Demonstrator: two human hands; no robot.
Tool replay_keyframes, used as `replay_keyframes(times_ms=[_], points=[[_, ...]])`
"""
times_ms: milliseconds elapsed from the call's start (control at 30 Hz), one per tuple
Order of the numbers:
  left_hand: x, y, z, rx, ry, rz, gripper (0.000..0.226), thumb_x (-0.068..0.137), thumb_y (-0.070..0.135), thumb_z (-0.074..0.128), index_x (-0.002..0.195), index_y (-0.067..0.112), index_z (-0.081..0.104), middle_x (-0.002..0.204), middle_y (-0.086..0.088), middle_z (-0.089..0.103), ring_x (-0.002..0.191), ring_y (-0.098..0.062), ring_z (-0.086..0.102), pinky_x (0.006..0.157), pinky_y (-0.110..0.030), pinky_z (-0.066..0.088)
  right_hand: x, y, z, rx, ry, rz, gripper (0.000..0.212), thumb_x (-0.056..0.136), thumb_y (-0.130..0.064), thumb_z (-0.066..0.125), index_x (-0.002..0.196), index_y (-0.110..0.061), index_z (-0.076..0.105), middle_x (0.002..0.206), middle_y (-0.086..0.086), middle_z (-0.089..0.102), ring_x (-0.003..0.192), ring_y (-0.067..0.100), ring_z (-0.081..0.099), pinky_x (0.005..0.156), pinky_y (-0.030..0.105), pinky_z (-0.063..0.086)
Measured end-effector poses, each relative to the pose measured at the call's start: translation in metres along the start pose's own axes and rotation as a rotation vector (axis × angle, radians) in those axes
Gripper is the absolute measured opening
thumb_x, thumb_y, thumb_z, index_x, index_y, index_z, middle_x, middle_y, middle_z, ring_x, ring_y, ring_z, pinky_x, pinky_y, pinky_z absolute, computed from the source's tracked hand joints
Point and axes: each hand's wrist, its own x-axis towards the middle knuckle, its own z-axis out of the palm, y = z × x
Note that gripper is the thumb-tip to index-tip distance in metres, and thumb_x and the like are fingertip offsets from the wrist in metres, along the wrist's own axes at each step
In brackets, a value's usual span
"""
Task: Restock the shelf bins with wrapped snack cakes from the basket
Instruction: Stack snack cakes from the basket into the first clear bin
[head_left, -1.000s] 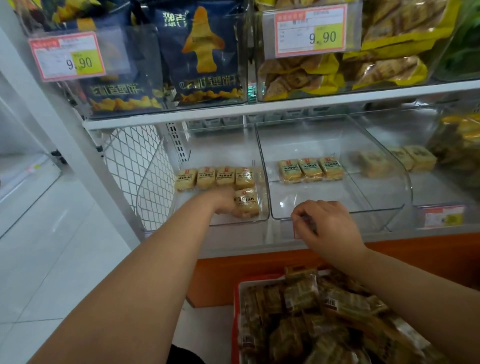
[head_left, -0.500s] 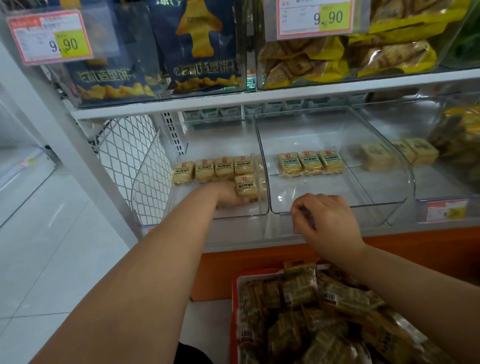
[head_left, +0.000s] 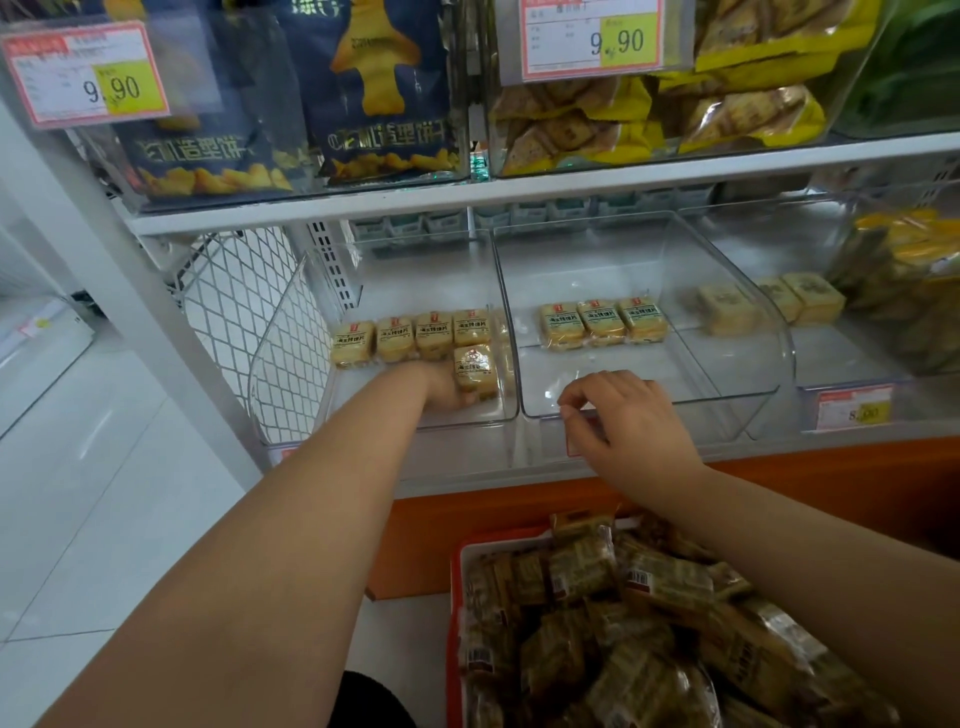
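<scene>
The left hand (head_left: 441, 387) reaches into the left bin (head_left: 291, 364) on the lower shelf (head_left: 467, 473) and holds a wrapped snack cake (head_left: 475, 370) at the bin's front right corner; its fingers are mostly hidden behind the cake, so the exact grip is hard to make out. Just behind that cake, a row of four cakes (head_left: 410, 338) lies across the bin floor, touching side by side. The right hand (head_left: 623, 426) sits at the front lip of the middle bin (head_left: 727, 364), just right of the left bin, with fingers curled and thumb and forefinger pinched together at the clear rim; whether they grip the rim or something small is not clear. Inside the middle bin, three cakes (head_left: 602, 323) lie in a row toward the back. A further bin to the right holds paler cakes (head_left: 727, 309). Below the shelf, under the right forearm, a red basket (head_left: 457, 571) is heaped with wrapped cakes (head_left: 623, 623). Above the left bin, the upper shelf carries dark blue snack bags (head_left: 374, 93), yellow bags (head_left: 675, 114) and price tags (head_left: 88, 73).
</scene>
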Motion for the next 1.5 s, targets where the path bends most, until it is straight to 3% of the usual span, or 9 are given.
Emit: replay_keyframes(times_ms=[167, 367, 533, 667, 867, 1033, 1167, 1367, 1500], points=[[-0.009, -0.004, 0.001, 0.005, 0.051, -0.050, 0.042, 0.105, 0.032, 0.040, 0.144, 0.018, 0.043, 0.139, -0.009, 0.051, 0.102, -0.020, 0.049, 0.085, -0.031, 0.040, -0.006, -0.003, -0.010, 0.084, 0.000, 0.023, 0.023, 0.089, -0.018, 0.066, 0.111, -0.014, 0.064, 0.112, 0.001, 0.060, 0.114, 0.020, 0.049, 0.096, 0.034, 0.036], [-0.041, -0.013, 0.013, -0.243, 0.526, -0.123, 0.020, 0.100, 0.024, 0.048, 0.116, 0.021, 0.060, 0.108, 0.001, 0.064, 0.083, -0.016, 0.054, 0.061, -0.030, 0.036, -0.027, -0.010, -0.033, -0.003, 0.020, -0.144, 0.019, 0.086, -0.010, 0.067, 0.105, -0.011, 0.066, 0.102, 0.001, 0.060, 0.100, 0.020, 0.052, 0.086, 0.031, 0.044], [-0.091, 0.014, 0.027, -0.378, 0.902, 0.139, 0.021, 0.098, 0.023, 0.054, 0.118, 0.021, 0.060, 0.103, 0.006, 0.063, 0.085, -0.011, 0.058, 0.070, -0.029, 0.046, -0.043, -0.005, -0.043, -0.034, -0.440, 0.100, 0.014, 0.093, -0.035, 0.059, 0.104, -0.037, 0.051, 0.099, -0.014, 0.058, 0.079, -0.002, 0.050, 0.063, 0.016, 0.038], [-0.122, 0.046, 0.057, -0.374, 0.698, 0.268, 0.023, 0.098, 0.026, 0.054, 0.120, 0.023, 0.060, 0.095, 0.011, 0.055, 0.079, -0.002, 0.051, 0.064, -0.020, 0.040, -0.069, 0.011, -0.029, -0.219, -0.862, 0.225, 0.047, 0.089, -0.045, 0.064, 0.127, -0.023, 0.048, 0.125, -0.001, 0.058, 0.101, 0.016, 0.054, 0.080, 0.030, 0.045], [-0.138, 0.074, 0.086, -0.307, 0.372, 0.305, 0.029, 0.097, 0.038, 0.057, 0.123, 0.025, 0.058, 0.106, 0.010, 0.061, 0.097, -0.009, 0.058, 0.088, -0.035, 0.052, -0.106, 0.029, -0.011, -0.260, -0.884, 0.272, 0.069, 0.080, -0.046, 0.074, 0.132, -0.018, 0.039, 0.123, 0.003, 0.057, 0.112, 0.022, 0.055, 0.089, 0.032, 0.045], [-0.139, 0.081, 0.076, -0.445, 0.247, 0.361, 0.037, 0.096, 0.021, 0.058, 0.132, 0.025, 0.051, 0.128, 0.003, 0.055, 0.109, -0.011, 0.055, 0.093, -0.029, 0.049, -0.081, 0.019, -0.043, 0.629, -0.696, 0.670, 0.033, 0.090, -0.040, 0.063, 0.110, -0.016, 0.056, 0.097, 0.002, 0.066, 0.080, 0.013, 0.065, 0.067, 0.026, 0.049], [-0.147, 0.085, 0.060, -0.814, 0.019, 0.439, 0.064, 0.088, -0.004, 0.060, 0.139, 0.029, 0.040, 0.130, 0.006, 0.047, 0.110, -0.022, 0.062, 0.083, -0.036, 0.055, -0.068, 0.003, -0.075, 1.326, -0.659, 0.760, 0.042, 0.086, -0.037, 0.054, 0.121, -0.014, 0.057, 0.095, 0.009, 0.073, 0.077, 0.020, 0.069, 0.059, 0.028, 0.054], [-0.152, 0.090, 0.051, -0.884, 0.210, 0.469, 0.079, 0.080, 0.022, 0.081, 0.144, 0.028, 0.035, 0.129, 0.012, 0.047, 0.108, -0.004, 0.057, 0.084, -0.009, 0.048, -0.057, -0.019, -0.079, 1.576, -0.514, 0.801, 0.042, 0.100, -0.029, 0.039, 0.132, -0.004, 0.051, 0.108, 0.019, 0.065, 0.083, 0.026, 0.066, 0.067, 0.035, 0.057], [-0.148, 0.087, 0.050, -0.544, 0.495, 0.384, 0.097, 0.073, 0.051, 0.080, 0.152, 0.032, 0.026, 0.147, 0.003, 0.038, 0.134, -0.018, 0.029, 0.109, -0.036, 0.031, -0.048, -0.034, -0.074, 1.654, -0.407, 0.793, 0.035, 0.101, -0.027, 0.044, 0.122, -0.005, 0.060, 0.105, 0.014, 0.069, 0.087, 0.023, 0.068, 0.065, 0.030, 0.058]])
